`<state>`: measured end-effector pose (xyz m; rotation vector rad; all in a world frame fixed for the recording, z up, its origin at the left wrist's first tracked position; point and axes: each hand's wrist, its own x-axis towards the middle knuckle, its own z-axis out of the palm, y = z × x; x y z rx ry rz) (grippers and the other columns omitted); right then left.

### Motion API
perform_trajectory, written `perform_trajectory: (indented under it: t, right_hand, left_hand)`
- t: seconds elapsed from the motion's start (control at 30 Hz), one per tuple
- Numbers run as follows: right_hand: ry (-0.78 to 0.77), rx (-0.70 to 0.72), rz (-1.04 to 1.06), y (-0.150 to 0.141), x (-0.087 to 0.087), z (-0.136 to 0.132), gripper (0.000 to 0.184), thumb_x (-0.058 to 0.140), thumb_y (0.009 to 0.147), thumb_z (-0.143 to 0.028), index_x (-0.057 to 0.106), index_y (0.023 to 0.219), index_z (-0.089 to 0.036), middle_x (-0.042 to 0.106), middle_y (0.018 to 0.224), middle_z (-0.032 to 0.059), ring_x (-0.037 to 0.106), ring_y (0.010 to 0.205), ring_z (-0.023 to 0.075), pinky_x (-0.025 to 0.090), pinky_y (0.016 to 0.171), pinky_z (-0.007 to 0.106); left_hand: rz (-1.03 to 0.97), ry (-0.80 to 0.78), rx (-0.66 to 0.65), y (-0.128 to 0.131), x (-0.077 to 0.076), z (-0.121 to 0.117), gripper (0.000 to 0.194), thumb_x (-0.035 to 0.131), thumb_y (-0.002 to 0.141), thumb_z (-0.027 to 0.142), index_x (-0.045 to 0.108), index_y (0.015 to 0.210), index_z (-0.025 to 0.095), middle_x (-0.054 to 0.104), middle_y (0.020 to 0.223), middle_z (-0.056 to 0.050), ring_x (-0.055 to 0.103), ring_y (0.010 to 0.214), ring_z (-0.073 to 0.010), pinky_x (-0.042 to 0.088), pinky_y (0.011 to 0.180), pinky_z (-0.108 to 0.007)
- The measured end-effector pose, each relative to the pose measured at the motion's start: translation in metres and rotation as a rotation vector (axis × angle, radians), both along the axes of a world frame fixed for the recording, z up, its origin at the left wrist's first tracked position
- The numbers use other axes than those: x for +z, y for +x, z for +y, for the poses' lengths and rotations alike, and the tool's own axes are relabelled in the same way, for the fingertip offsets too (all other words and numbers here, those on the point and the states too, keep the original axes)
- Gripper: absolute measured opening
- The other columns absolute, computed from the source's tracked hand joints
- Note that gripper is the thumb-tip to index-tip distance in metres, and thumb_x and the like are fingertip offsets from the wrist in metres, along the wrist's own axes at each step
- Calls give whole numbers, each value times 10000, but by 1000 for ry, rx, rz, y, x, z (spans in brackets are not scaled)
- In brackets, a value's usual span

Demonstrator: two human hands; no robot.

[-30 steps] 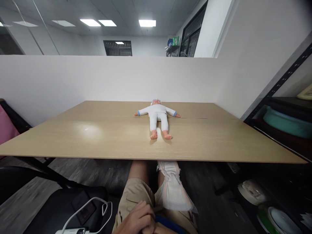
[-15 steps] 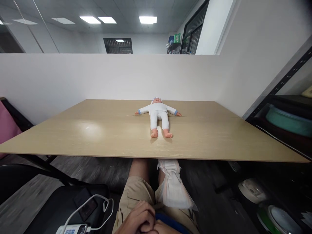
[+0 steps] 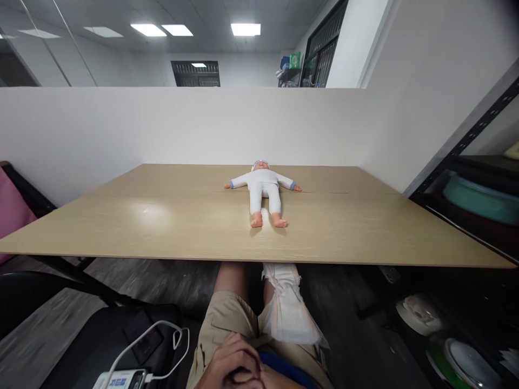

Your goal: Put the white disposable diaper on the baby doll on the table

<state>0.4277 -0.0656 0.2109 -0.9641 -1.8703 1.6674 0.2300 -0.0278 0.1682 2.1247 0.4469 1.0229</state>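
My hands rest together in my lap at the bottom of the view. My left hand (image 3: 237,356) lies over the other with its fingers curled in. My right hand (image 3: 258,377) is tucked against it, partly hidden, its fingers folded too. I see no object in either. Draped across my right thigh is an unfolded white diaper (image 3: 290,313), apart from both hands. A baby doll (image 3: 263,186) in a white suit and cap lies on its back on the table (image 3: 162,227), arms spread and bare feet towards me.
The table's front edge runs above my knees. On the left, a black chair (image 3: 89,351) holds a white device (image 3: 121,380) with a cable. To the right stands a dark shelf (image 3: 478,167) with a teal basin (image 3: 482,200). A low white wall (image 3: 182,124) closes the back.
My hands shift very slightly where they lie together, and the view tips a little. The doll and the diaper stay in place.
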Motion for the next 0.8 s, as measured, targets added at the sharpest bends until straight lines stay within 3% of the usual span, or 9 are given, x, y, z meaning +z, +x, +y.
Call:
perform_trajectory:
  t: [0.2,0.4,0.57,0.8]
  right_hand:
    - [-10,-2,5,0,3,0,373,697,1081,-416,680,1390,-207,678,1426,113,706,1212,256,631,1034,468]
    - [-15,-6,1,-1,4,-1,398,706,1076,-417,669,1403,-192,678,1420,116,708,1210,261,633,1029,480]
    - [-11,-7,-1,-1,5,-1,390,701,1079,-418,672,1399,-197,679,1419,114,708,1212,260,633,1030,476]
    - [5,-2,5,0,4,-3,391,705,1077,-417,673,1399,-197,679,1419,113,708,1213,262,633,1029,475]
  left_hand:
    - [9,-46,-22,-1,-2,0,226,823,990,409,780,1082,206,813,1018,-78,741,961,-195,534,877,-295]
    - [-27,-10,8,-2,-8,-3,165,827,994,361,778,1031,208,835,1002,-62,767,931,-181,536,855,-287]
    - [-44,18,24,0,0,-4,164,823,994,366,782,997,207,830,953,-60,758,878,-184,544,852,-306]
    - [90,-43,-33,-8,8,-5,140,774,1032,339,773,994,204,795,1009,-75,736,989,-199,542,900,-312]
